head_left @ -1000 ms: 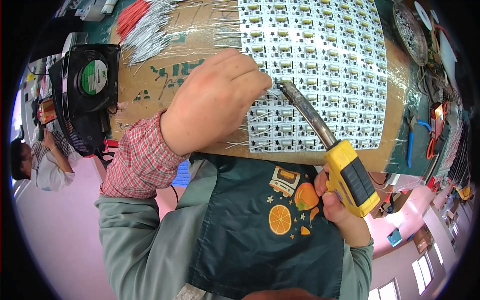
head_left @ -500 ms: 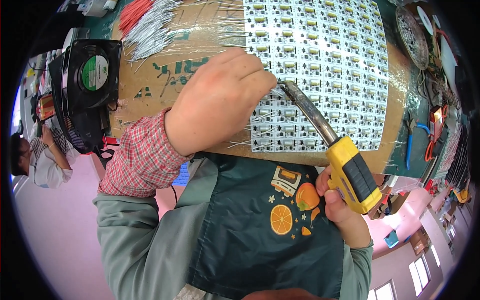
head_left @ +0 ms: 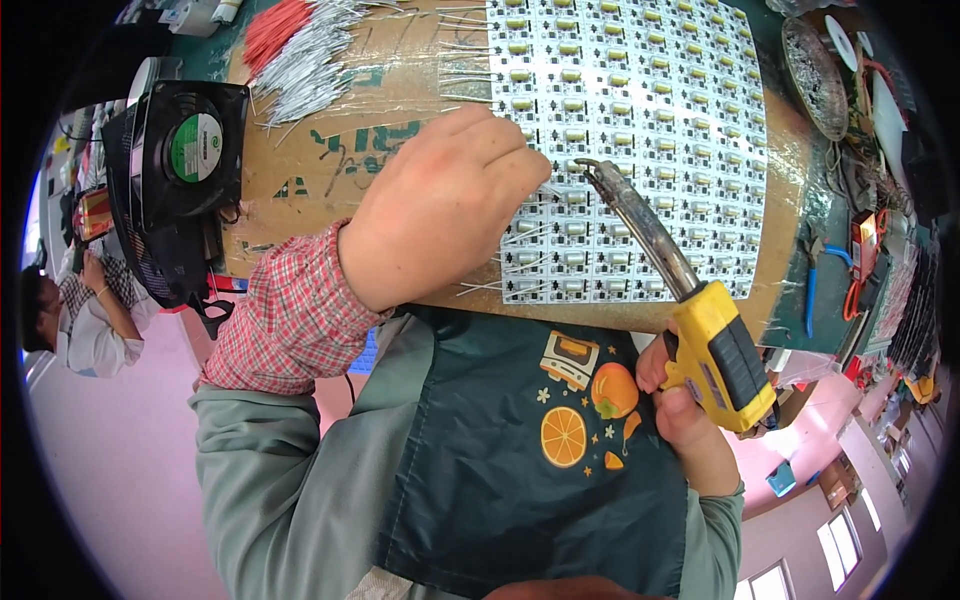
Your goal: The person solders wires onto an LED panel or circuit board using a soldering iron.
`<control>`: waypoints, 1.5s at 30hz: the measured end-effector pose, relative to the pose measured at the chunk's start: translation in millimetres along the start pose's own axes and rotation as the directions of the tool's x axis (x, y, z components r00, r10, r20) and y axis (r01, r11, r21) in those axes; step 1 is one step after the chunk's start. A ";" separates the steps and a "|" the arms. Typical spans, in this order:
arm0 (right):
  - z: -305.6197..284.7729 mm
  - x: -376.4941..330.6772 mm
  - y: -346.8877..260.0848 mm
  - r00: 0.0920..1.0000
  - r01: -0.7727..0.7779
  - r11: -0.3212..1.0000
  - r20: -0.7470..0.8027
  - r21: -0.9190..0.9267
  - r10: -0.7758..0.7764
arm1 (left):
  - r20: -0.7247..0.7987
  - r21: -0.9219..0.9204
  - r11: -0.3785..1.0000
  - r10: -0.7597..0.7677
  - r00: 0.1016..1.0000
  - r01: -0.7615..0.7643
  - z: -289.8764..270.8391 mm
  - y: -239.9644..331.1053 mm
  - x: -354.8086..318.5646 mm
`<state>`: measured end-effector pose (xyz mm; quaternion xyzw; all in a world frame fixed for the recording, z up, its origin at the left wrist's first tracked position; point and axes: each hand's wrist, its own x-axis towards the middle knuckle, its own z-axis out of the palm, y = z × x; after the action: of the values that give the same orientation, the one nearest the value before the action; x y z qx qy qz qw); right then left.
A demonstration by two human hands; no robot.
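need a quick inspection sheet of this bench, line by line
surface: brown cardboard sheet over a green bench
job's things: white circuit panel; yellow soldering gun, tip on the panel
clutter: bundle of silver leads, red wires, round tray
grippers: left hand pressing a lead at the panel; right hand gripping the gun
cables: loose wires at right edge, blue pliers
surroundings: black fan; another person at far left

My left hand is covering its own fingertips and whatever they are pinching on the circuit panel. My right hand is hiding the soldering iron grip's underside.
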<state>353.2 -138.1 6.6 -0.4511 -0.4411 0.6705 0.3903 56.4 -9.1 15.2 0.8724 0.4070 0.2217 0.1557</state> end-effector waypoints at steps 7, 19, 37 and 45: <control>2.1 5.5 -4.2 0.993 -0.118 0.989 0.037 0.094 0.115 | 0.010 -0.020 1.000 -0.013 1.000 0.013 2.2 0.0 -2.1; -6.2 -1.2 -1.8 0.984 -0.104 0.994 0.138 -0.034 0.108 | -0.024 -0.117 0.989 -0.095 0.995 0.092 -20.7 4.0 -1.5; 6.2 3.3 10.3 0.998 0.036 0.991 -0.055 0.129 -0.029 | -0.013 -0.190 0.981 -0.030 0.999 0.027 -13.4 -8.6 -5.3; 7.0 5.5 -1.3 0.996 -0.070 0.973 -0.032 0.220 0.079 | -0.004 -0.205 0.978 -0.039 0.999 0.037 -12.0 -8.7 -2.9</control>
<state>345.1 -134.3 7.8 -0.4353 -0.3393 0.7199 0.4208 43.0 -4.9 20.8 0.8429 0.3990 0.2628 0.2475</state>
